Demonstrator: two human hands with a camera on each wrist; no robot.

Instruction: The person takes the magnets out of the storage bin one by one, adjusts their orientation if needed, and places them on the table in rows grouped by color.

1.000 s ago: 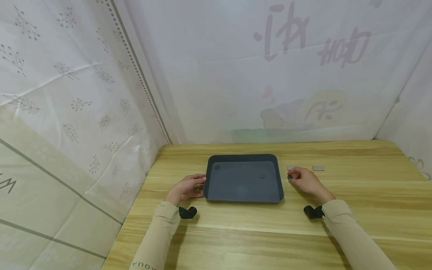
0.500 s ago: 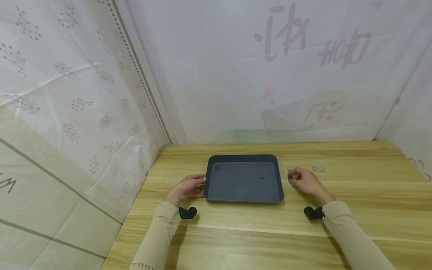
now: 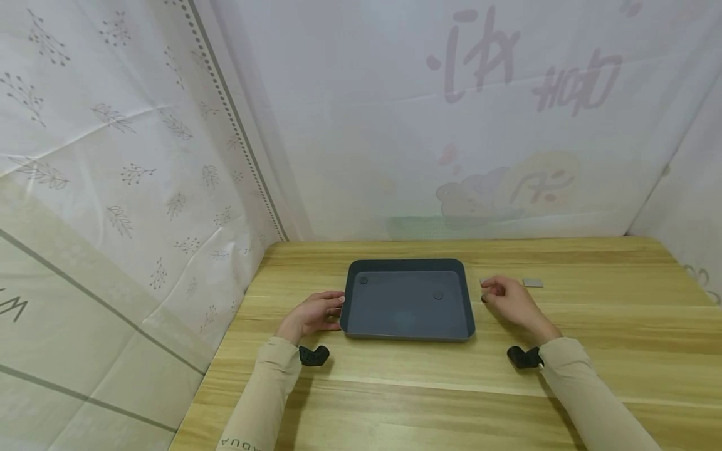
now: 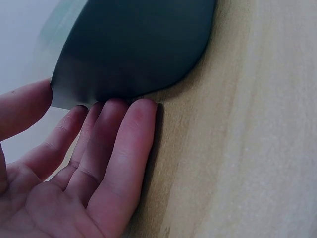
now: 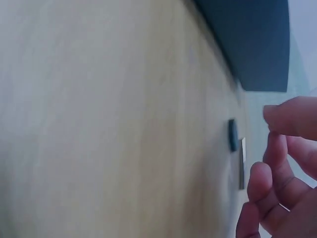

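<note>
Since the earlier head frames, the right hand has risen a little and moved slightly toward the upper right of the frame, and the small dark round piece that showed at its fingertips is no longer between them. In the right wrist view this piece lies alone on the wooden table, apart from the fingers, with a thin grey plate just beside it on the lower side of that frame. The right fingertips are loosely bent and hold nothing; thumb and forefinger stand a little apart. From the grip, the round piece lies toward the left of the wrist frame, near but not touching. In the head view I cannot make the piece out; it is hidden under the hand.

A second grey plate lies further right in the head frame, well apart from the hand. The dark tray sits at the middle of the frame, its long axis running left to right, with two small dark discs inside. The left hand has not moved: its straight fingers rest flat on the table and touch the left edge of the tray, gripping nothing. The right hand is clearly the nearer one to the round piece; the left is on the far side of the tray.
</note>
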